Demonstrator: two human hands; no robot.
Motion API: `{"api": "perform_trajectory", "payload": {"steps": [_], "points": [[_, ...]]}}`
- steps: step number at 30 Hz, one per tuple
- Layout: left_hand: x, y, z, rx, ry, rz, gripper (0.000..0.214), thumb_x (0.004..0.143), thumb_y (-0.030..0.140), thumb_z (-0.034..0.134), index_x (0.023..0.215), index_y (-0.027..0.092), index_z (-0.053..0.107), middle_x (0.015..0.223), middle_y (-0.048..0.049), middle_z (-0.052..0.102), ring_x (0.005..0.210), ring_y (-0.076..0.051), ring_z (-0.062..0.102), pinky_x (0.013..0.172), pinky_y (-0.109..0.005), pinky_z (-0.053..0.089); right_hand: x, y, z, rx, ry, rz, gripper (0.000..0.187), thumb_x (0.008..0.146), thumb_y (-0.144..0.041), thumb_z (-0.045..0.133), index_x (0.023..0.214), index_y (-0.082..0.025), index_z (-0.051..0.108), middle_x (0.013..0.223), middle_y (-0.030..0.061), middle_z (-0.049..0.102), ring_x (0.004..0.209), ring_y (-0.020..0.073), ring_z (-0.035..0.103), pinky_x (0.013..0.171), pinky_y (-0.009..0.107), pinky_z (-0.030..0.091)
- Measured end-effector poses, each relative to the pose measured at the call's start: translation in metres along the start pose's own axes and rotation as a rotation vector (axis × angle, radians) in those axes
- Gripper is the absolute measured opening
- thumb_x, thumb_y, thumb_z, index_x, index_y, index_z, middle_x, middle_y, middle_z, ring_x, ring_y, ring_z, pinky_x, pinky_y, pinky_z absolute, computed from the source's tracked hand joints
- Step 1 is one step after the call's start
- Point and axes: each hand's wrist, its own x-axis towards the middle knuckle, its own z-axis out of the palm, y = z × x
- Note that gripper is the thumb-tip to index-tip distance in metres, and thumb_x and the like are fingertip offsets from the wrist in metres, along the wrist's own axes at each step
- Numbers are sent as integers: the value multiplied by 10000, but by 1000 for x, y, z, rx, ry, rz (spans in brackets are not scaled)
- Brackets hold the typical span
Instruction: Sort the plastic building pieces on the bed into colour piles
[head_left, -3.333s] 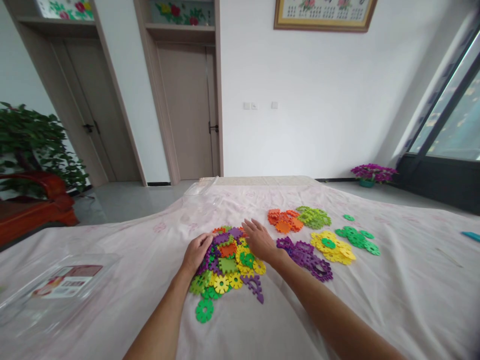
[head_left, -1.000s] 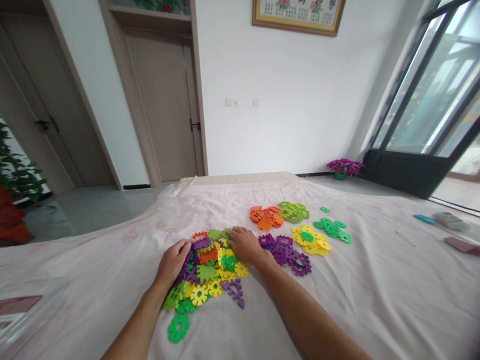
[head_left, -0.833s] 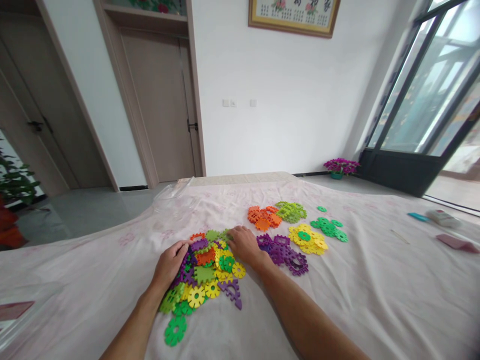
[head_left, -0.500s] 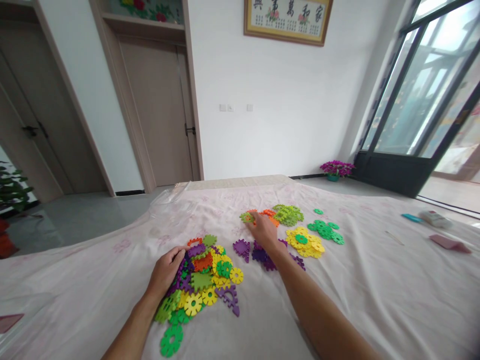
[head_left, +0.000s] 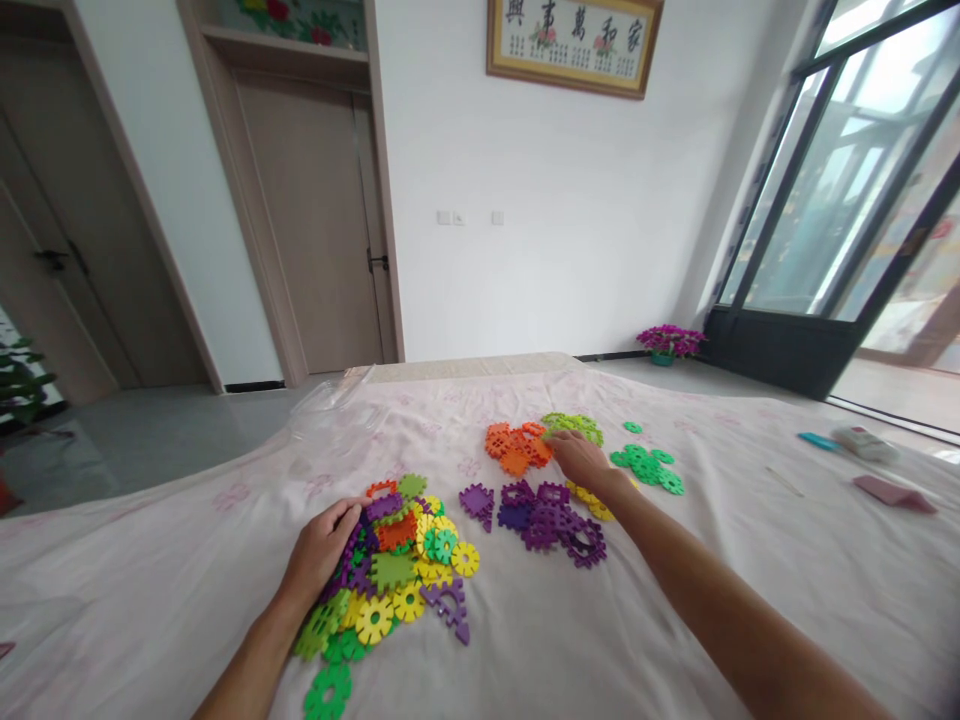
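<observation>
My left hand [head_left: 324,545] lies against the left edge of a mixed heap of plastic interlocking pieces, fingers extended and touching the heap beside a purple piece [head_left: 386,506]. Yellow gears [head_left: 375,620], orange squares [head_left: 397,533] and green pieces [head_left: 392,571] overlap there. My right hand [head_left: 581,460] reaches over the light green pile [head_left: 581,427], its fingers closed at the near left edge; what they pinch is mostly hidden, seemingly a light green piece. Left of it sits an orange pile [head_left: 517,447]. The purple pile [head_left: 551,520] lies nearer me. My right wrist partly covers yellow gears [head_left: 596,503].
Green gears [head_left: 646,467] form a group on the right of the pale cloth [head_left: 712,560]. Farther right lie a blue item [head_left: 817,440], a white packet [head_left: 864,443] and a pink piece [head_left: 895,493]. Clear plastic [head_left: 330,410] rests at the far left edge.
My right hand has moved right from the orange pile to the light green pile. The light green piece near its fingers has left the orange pile. My left hand stays at the heap.
</observation>
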Motion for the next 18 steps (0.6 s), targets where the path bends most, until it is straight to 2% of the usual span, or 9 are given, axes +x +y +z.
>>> {"api": "perform_trajectory", "payload": {"steps": [3, 7, 14, 18], "points": [[-1, 0, 0, 7, 9, 0, 459, 864, 522, 446, 1132, 237, 687, 1161, -20, 708, 1100, -229, 626, 979, -307, 445, 5, 7, 10, -19, -5, -93, 452, 871, -157, 494, 1305, -271, 551, 1379, 92, 489, 1309, 275, 347, 995, 390, 373], [-2, 2, 0, 13, 13, -4, 458, 864, 522, 443, 1127, 240, 690, 1152, -18, 711, 1104, -230, 625, 989, -317, 442, 18, 20, 19, -36, 10, -106, 494, 856, -113, 471, 1332, -228, 534, 1405, 119, 456, 1336, 276, 316, 1056, 399, 323], [-2, 7, -1, 5, 22, -3, 453, 850, 526, 458, 1092, 231, 702, 1115, -18, 725, 1078, -236, 638, 980, -316, 452, 37, 37, 22, -18, 6, -8, 564, 820, -77, 493, 1379, -156, 490, 1461, 163, 390, 1378, 290, 265, 1119, 409, 230], [-2, 4, -1, -11, 18, -10, 447, 849, 530, 462, 1083, 233, 701, 1132, -12, 718, 1100, -236, 626, 982, -307, 446, 38, 33, 15, -7, 18, 42, 586, 792, -66, 513, 1368, -174, 496, 1464, 141, 388, 1378, 291, 264, 1088, 408, 273]]}}
